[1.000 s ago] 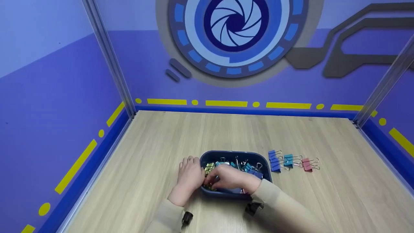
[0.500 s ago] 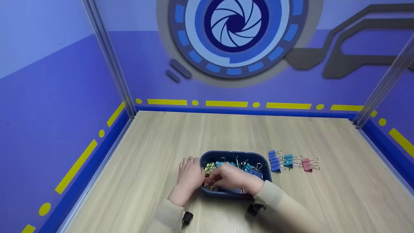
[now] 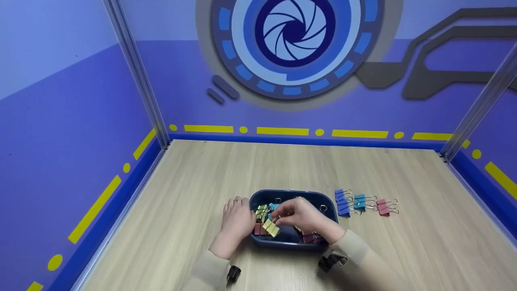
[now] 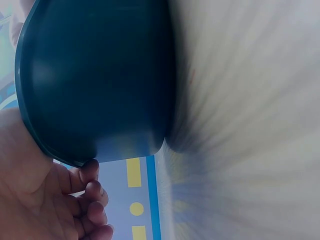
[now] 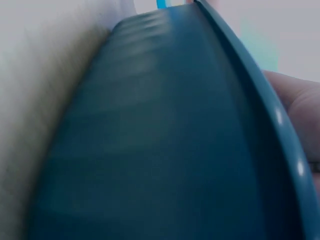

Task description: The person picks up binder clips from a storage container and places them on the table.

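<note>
A dark blue plastic tray (image 3: pixel 288 245) holds several binder clips of mixed colours. Over its left half, my right hand (image 3: pixel 303 216) pinches a yellow binder clip (image 3: pixel 271 228) by its wire handle, the clip's body hanging tilted. Close to that clip, a red binder clip (image 3: pixel 258 229) and a yellow-green binder clip (image 3: pixel 261 210) lie inside the tray. My left hand (image 3: pixel 237 218) rests against the tray's left rim; in the left wrist view its fingers (image 4: pixel 92 192) lie loosely past the rim. The tray's outer wall (image 5: pixel 150 125) fills most of the right wrist view and hides the clips there.
Right of the tray, blue binder clips (image 3: pixel 343 207), a teal binder clip (image 3: pixel 359 202) and a pink binder clip (image 3: pixel 383 207) lie in a row on the wooden table (image 3: pixel 202 173). Purple-blue panels (image 3: pixel 185 81) enclose the table at the back and sides.
My right hand has lifted the yellow binder clip off the tray's left end and shifted slightly right. The red clip beneath shows more fully. My left hand has stayed at the rim.
</note>
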### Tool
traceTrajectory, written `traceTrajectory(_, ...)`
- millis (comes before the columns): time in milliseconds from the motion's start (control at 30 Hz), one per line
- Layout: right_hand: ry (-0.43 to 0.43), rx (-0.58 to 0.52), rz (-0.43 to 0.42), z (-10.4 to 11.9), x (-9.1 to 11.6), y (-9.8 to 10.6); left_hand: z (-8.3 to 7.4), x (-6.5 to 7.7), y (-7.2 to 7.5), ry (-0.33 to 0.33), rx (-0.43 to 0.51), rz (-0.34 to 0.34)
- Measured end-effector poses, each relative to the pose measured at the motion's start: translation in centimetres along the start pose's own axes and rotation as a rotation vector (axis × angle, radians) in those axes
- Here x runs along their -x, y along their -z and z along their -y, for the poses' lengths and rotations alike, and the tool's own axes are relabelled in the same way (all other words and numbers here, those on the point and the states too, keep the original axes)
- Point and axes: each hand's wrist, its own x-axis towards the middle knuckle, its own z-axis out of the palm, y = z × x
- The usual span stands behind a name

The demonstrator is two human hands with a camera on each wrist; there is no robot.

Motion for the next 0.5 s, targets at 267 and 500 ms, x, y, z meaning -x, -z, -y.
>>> traceTrajectory(267, -0.05, -0.119, -0.111, -0.6, 1.7, 1.6, 0.0, 0.1, 0.1, 0.003, 0.011, 0.018)
traceTrajectory(500, -0.098, -0.174, -0.213, -1.3, 3.3, 3.0, 0.0, 0.1, 0.1, 0.013, 0.014, 0.036)
